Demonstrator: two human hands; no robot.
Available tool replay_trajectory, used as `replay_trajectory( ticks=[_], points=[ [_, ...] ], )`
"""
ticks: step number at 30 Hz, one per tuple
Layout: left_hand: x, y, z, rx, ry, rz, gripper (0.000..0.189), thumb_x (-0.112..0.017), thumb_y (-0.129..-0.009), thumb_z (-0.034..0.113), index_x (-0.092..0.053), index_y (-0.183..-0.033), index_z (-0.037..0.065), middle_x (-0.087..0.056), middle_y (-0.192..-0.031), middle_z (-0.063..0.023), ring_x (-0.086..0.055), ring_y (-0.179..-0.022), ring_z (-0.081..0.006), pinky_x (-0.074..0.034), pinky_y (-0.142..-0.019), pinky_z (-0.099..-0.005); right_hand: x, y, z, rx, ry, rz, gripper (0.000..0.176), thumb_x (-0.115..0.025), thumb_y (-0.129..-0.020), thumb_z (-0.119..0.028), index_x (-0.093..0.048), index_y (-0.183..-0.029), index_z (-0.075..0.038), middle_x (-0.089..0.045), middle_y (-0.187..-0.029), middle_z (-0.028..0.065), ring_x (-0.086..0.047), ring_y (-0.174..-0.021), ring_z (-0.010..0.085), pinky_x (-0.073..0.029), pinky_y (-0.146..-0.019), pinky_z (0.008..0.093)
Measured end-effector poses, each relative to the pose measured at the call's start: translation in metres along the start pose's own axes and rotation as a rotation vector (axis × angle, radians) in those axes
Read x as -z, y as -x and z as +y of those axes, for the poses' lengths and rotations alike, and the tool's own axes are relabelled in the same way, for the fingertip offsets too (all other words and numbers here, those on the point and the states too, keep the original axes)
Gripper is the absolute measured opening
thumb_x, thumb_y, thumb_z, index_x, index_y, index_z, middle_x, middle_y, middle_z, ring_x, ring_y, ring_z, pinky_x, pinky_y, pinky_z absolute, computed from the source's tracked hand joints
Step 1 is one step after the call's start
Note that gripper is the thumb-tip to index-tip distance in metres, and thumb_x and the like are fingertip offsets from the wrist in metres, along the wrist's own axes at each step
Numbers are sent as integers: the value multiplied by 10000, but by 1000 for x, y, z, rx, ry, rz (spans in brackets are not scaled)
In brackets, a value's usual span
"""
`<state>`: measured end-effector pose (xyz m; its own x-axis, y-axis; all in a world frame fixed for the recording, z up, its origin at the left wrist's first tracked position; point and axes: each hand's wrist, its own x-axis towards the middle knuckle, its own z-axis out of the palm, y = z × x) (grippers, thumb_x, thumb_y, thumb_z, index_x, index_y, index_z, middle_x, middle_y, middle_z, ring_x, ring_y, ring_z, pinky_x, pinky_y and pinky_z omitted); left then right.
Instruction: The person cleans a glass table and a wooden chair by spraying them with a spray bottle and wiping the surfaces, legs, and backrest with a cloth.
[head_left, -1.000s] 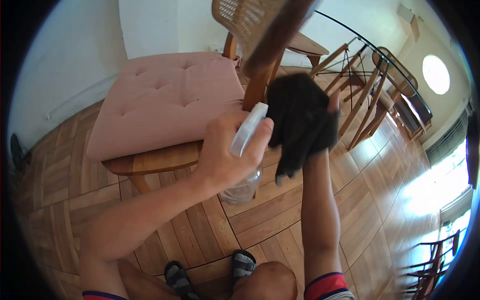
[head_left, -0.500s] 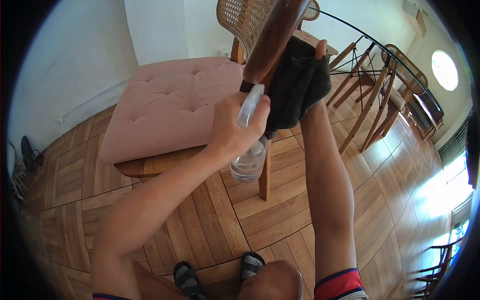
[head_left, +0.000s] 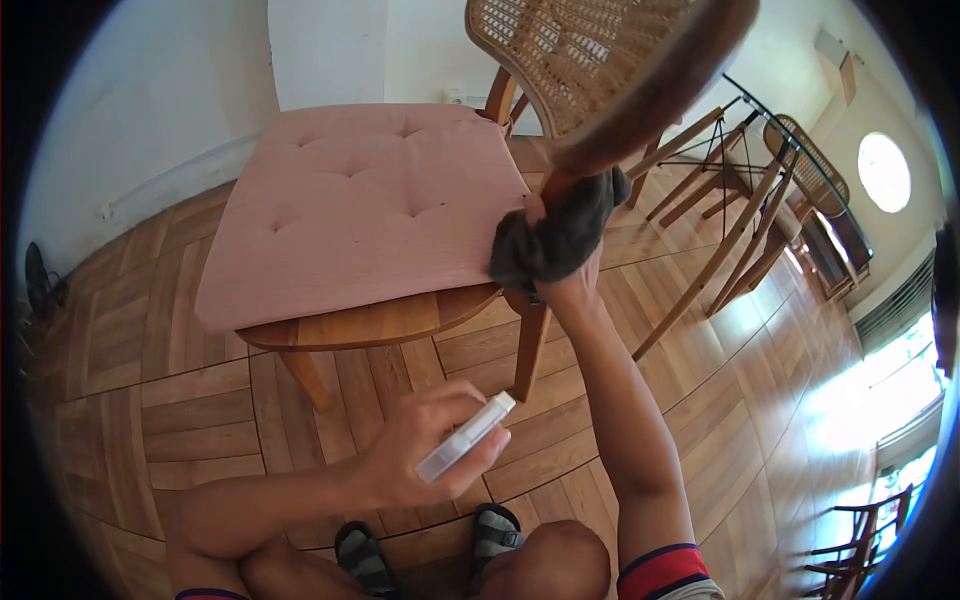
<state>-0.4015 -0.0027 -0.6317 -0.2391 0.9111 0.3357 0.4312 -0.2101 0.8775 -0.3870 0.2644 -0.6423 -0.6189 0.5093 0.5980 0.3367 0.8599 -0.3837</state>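
Note:
My left hand grips a clear spray bottle low over the floor, in front of the chair. Only the bottle's pale trigger head shows well; the body is hidden below it. With my right hand I press a dark grey cloth around the wooden post between the chair's seat and its back. The cloth covers most of my right fingers. A pink tufted cushion lies on the wooden chair seat, left of the cloth. Above it rises the woven cane backrest.
A glass-topped table with wooden legs stands to the right, another cane chair beside it. My sandalled feet are on the parquet floor. A white wall runs along the left.
My left hand has drawn the spray bottle down and away from the chair back. My right hand has moved the cloth down and left, bunching it around the lower post.

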Motion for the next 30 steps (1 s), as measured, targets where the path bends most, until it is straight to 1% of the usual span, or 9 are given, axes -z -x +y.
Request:
replay_trajectory(
  ticks=[3, 9, 17, 19, 20, 21, 22, 25, 30],
  points=[
    [-5, 14, -5, -21, 76, 0, 184, -639, -893, 157, -651, -804, -4, -610, -788, -107, -605, -662, -213, -476, -595, -339, 1, 9, -5, 556, 244, 393, 534, -668, -835, -203, -490, -1288, 19, -418, -1314, 309, -439, -1173, 503, -426, -932, 525],
    [-24, 28, -22, -97, 95, -57, 202, -643, -890, 166, -642, -799, -14, -592, -778, -135, -587, -672, -260, -472, -615, -364, 33, -26, -8, 275, 94, 153, 401, -631, -815, -160, -620, -1213, -114, -371, -1357, 292, -457, -1188, 488, -445, -935, 512],
    [-23, 40, -28, -89, 121, -80, 263, -627, -896, 222, -612, -765, -5, -542, -709, -152, -576, -666, -298, -449, -605, -398, 6, 34, 2, 404, 239, 164, 296, -509, -938, -273, -618, -1183, -146, -432, -1322, 239, -511, -1181, 443, -456, -980, 473],
    [-24, 43, -26, -108, 123, -38, 262, -625, -895, 226, -609, -759, 2, -538, -702, -148, -574, -664, -298, -447, -604, -398, -5, 19, 9, -449, -1223, 556, 352, -405, -1014, -346, -589, -1161, -85, -474, -1264, 148, -524, -1140, 328, -452, -957, 423],
    [-26, 44, -26, -114, 128, -27, 262, -623, -895, 229, -606, -754, 9, -535, -695, -145, -571, -662, -297, -446, -604, -397, 10, -11, 24, -53, -758, 516, 408, -387, -1038, -396, -523, -1196, -45, -498, -1174, 84, -518, -1011, 229, -460, -880, 359],
    [-28, 43, -28, -111, 140, -30, 262, -623, -895, 229, -606, -754, 9, -535, -695, -145, -571, -662, -297, -446, -604, -397, 43, -50, 58, -39, -489, 409, 449, -410, -1038, -397, -443, -1288, -27, -508, -1120, 72, -486, -963, 201, -425, -880, 315],
    [-29, 41, -33, -97, 121, -80, 284, -611, -899, 254, -608, -749, 13, -548, -699, -155, -565, -654, -321, -445, -619, -419, 69, -62, -21, -295, -849, 577, 468, -450, -1025, -393, -422, -1327, -37, -526, -1133, 68, -504, -996, 195, -433, -890, 313],
    [-22, 34, -33, -80, 129, -122, 309, -600, -903, 282, -608, -733, 24, -565, -700, -161, -558, -646, -337, -445, -635, -441, 124, -144, -10, -110, -1167, 300, 506, -524, -986, -404, -434, -1325, -39, -537, -1196, 71, -525, -1055, 191, -450, -915, 330],
    [-14, 36, -37, -77, 153, -92, 313, -603, -900, 289, -616, -721, 33, -562, -681, -164, -555, -653, -326, -446, -639, -442, 46, -130, 28, -28, -868, 575, 456, -534, -983, -414, -486, -1260, -54, -573, -1153, 75, -555, -1012, 183, -469, -912, 345]
  ],
)
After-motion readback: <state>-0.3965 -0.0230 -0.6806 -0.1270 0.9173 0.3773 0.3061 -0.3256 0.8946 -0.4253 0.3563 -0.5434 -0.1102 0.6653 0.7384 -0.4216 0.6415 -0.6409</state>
